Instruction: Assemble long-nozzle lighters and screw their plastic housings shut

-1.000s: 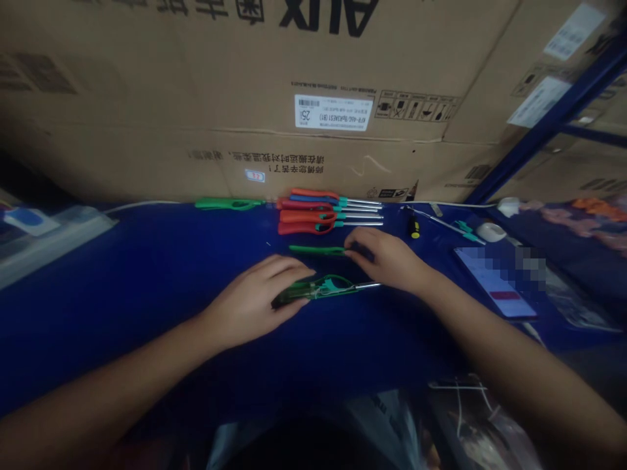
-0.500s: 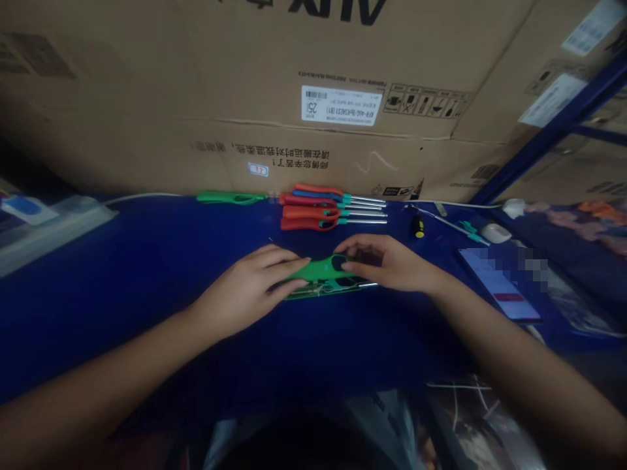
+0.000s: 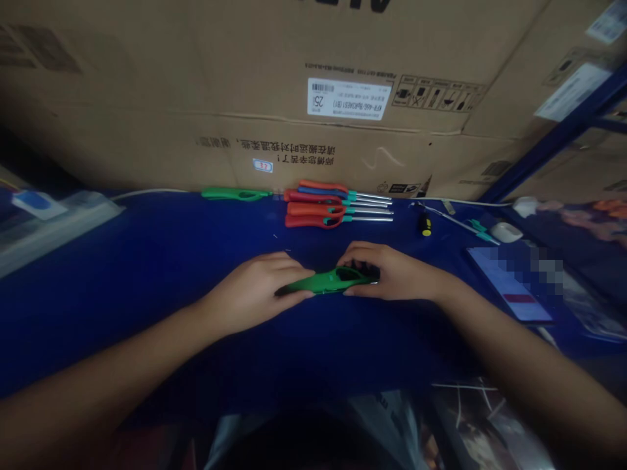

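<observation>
Between my hands, on or just over the blue table, is a green lighter casing (image 3: 327,281) with a trigger opening near its right end. My left hand (image 3: 259,284) grips its left end, thumb along the near edge and fingers along the far one. Around the right end my right hand (image 3: 379,271) is closed, with a small shiny bit showing by the palm. What lies inside the casing is hidden. Beyond the hands rest several long-necked lighters (image 3: 316,212) with red, orange and blue handles and metal tubes. Another green casing (image 3: 234,194) lies to their left.
A large cardboard box (image 3: 245,85) stands along the back of the blue table (image 3: 147,261). At right are a screwdriver (image 3: 425,225), a loose metal lighter tube (image 3: 453,219), a white earbud case (image 3: 507,232) and a phone (image 3: 512,287). A clear plastic container (image 3: 88,222) is at left.
The upper green half has come down over the lower half, covering the inner parts seen before. Both hands have closed around the ends. The view has shifted slightly.
</observation>
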The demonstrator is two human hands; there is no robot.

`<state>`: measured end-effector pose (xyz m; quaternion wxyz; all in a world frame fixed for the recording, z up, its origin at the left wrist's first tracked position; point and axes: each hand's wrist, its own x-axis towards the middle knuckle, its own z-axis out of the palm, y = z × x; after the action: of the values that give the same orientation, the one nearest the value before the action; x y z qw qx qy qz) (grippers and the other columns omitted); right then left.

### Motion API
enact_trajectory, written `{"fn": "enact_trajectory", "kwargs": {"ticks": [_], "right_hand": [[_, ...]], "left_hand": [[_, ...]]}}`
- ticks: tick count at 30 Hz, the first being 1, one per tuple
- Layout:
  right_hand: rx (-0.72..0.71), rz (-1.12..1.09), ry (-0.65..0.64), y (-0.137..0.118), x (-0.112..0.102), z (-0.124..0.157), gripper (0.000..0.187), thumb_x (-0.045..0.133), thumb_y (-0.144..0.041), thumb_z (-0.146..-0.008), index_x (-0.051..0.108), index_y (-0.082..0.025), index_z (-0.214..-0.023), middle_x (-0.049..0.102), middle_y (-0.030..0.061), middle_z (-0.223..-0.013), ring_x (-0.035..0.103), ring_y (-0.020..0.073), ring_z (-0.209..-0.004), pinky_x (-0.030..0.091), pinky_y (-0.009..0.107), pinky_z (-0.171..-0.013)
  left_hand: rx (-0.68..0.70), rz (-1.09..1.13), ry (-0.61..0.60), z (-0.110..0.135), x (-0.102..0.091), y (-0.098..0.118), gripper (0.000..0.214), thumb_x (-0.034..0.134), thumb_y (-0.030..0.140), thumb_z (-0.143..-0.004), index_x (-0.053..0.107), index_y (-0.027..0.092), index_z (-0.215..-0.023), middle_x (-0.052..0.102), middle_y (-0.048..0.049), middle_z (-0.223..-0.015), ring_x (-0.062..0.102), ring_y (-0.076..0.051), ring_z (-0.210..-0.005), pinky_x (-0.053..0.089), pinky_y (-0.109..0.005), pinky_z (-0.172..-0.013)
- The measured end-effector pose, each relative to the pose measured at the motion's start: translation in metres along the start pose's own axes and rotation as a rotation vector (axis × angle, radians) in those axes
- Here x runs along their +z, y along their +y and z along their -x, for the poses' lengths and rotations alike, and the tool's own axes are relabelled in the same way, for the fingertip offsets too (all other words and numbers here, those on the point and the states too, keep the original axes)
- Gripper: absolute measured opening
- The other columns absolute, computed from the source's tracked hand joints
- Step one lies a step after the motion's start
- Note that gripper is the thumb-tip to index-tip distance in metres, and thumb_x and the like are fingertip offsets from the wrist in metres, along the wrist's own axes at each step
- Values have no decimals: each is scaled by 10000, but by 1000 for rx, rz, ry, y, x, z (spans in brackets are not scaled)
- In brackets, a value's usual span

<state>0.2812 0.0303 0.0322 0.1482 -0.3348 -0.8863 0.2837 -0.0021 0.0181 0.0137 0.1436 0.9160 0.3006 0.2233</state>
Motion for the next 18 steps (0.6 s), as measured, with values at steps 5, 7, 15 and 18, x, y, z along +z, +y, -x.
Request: {"fn": "enact_trajectory", "kwargs": {"ticks": [5,7,15,18], "right_hand": [[22,23,-19,0,2,-1,350,761,-333,-839,634,-189,-1132,585,35,-1031,573,140,-843,490,281,-770],[27,34,-19,0,2,-1,354,765,-330,-836,629,-183,-1128,580,32,-1024,567,137,-838,484,276,-765],[1,53,-3,-5,3,-2,276,710,-312,-881,644,-168,-1107,605,55,-1030,589,151,-854,492,286,-769],[-21,70,18,-5,3,-2,261,711,-295,-878,654,-168,-1099,619,56,-1022,597,153,-852,496,289,-770]], "left_hand": [[-12,-24,-19,1,0,1,238,665,314,-939,720,249,-1161,743,-12,-1072,663,-193,-1002,539,-318,-897],[-19,-41,-18,1,1,2,230,667,308,-936,721,252,-1152,741,-5,-1074,660,-192,-1008,535,-317,-902],[-42,-130,-5,2,2,6,214,657,341,-940,734,268,-1127,733,1,-1054,668,-192,-978,535,-316,-847],[-46,-133,16,3,1,6,221,639,344,-949,733,272,-1135,734,2,-1057,670,-189,-987,536,-311,-842]]}}
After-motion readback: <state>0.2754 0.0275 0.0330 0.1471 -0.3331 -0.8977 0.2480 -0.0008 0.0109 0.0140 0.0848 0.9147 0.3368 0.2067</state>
